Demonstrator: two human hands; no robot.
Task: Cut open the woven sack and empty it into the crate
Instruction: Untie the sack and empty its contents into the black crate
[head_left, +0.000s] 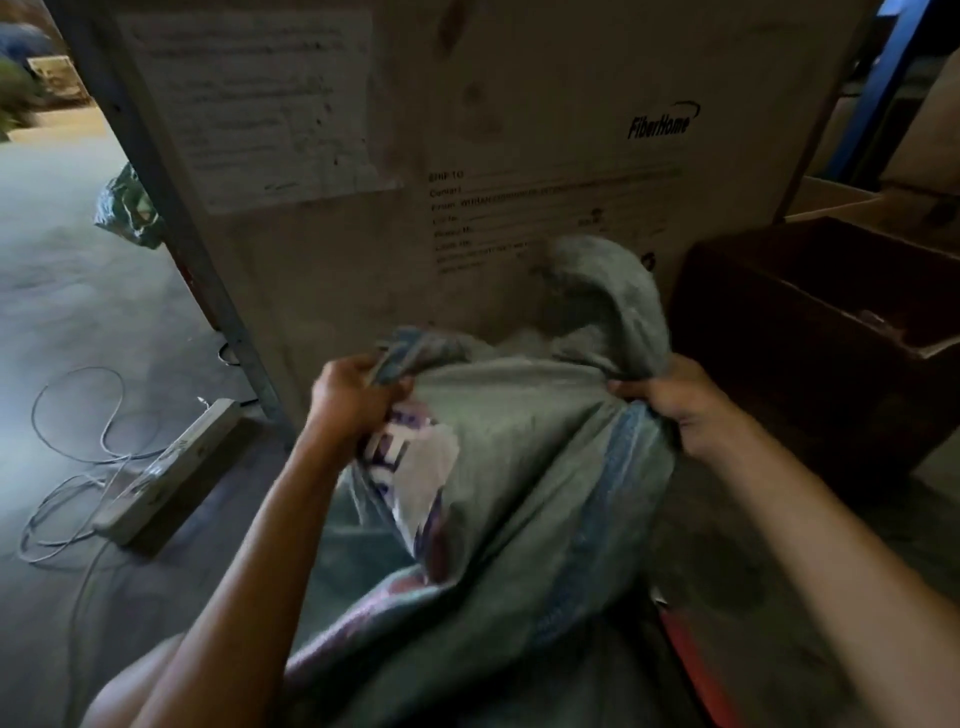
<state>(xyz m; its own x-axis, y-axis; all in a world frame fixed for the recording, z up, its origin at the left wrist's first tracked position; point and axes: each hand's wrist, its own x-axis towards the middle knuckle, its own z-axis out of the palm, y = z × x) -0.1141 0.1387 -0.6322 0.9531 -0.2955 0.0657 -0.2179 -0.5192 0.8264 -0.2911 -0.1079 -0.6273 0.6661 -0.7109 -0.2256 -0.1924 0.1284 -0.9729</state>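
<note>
Woven cloth bunched in both fists at the sack's top

Left hand (353, 400) and right hand (670, 402) each clench the woven sack (519, 493), likely to haul it up; a dark crate (810, 332) sits far right, beside the tall wooden panel (519, 130).

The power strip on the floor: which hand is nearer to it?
Left. The left hand grips the sack on the power strip's side; the right hand grips the far side.
</note>
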